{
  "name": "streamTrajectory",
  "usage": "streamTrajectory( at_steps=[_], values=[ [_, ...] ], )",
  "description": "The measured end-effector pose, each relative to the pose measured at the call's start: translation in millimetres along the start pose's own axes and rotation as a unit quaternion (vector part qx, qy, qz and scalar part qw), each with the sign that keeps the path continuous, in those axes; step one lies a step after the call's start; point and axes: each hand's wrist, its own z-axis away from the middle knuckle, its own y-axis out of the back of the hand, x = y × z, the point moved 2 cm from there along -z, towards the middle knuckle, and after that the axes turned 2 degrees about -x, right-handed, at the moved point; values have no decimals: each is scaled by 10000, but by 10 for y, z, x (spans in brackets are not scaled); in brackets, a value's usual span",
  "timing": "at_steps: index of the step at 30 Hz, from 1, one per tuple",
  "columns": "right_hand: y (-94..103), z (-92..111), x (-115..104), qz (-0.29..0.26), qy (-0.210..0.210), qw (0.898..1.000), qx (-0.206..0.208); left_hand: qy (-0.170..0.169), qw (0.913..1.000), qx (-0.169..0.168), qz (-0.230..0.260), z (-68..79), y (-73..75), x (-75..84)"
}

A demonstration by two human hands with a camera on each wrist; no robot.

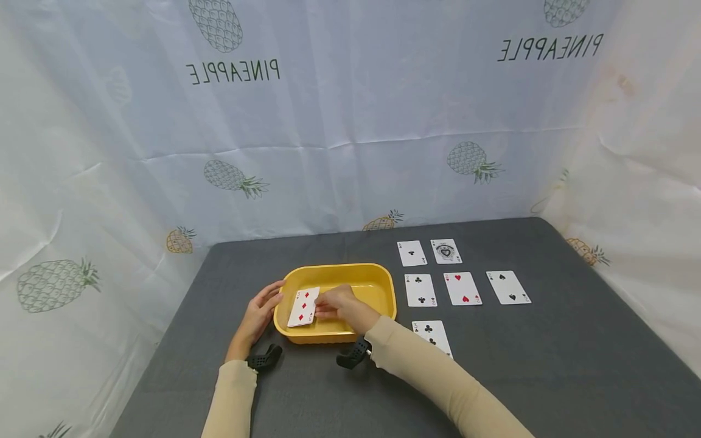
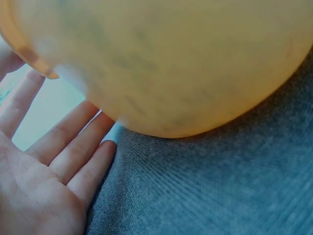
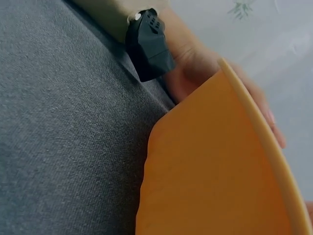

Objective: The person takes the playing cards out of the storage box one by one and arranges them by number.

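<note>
A yellow plastic tray sits on the dark cloth. Inside its left part lies the three of diamonds playing card, with another card edge just showing under it. My right hand reaches over the near side and pinches the card's right edge; the fingertips are partly hidden. At the tray's left end, my left hand rests against the rim and outer wall. In the left wrist view, the left hand's fingers look fairly straight and touch the wall. The right wrist view shows the tray's outside.
Right of the tray, cards lie face up in rows: ace of clubs, ace of spades, two of clubs, two of hearts, two of spades. A three of clubs is partly behind the right sleeve.
</note>
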Motion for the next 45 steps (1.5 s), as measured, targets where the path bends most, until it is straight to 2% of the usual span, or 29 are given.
streamTrajectory(
  at_steps=[12, 18, 26, 36, 40, 45],
  values=[
    [-26, 7, -32, 488, -56, 9985, 223, 142, 9998, 27, -125, -4, -17, 2],
    [-28, -9, -4, 450, -29, 9989, 97, 134, 9998, -6, -162, 0, -6, 0],
    [17, -7, -1, 433, -2, 9990, 106, 275, 9990, 109, -331, -7, -19, 19],
    [71, -9, -46, 289, -160, 9994, 95, 248, 9992, 68, -291, -16, -17, 19],
    [85, -5, -45, 192, -198, 9996, 32, 289, 9991, 120, -284, -10, -13, 22],
    [111, 30, -39, 323, -169, 9992, -152, 371, 9986, 195, -317, -5, -8, 19]
  ],
)
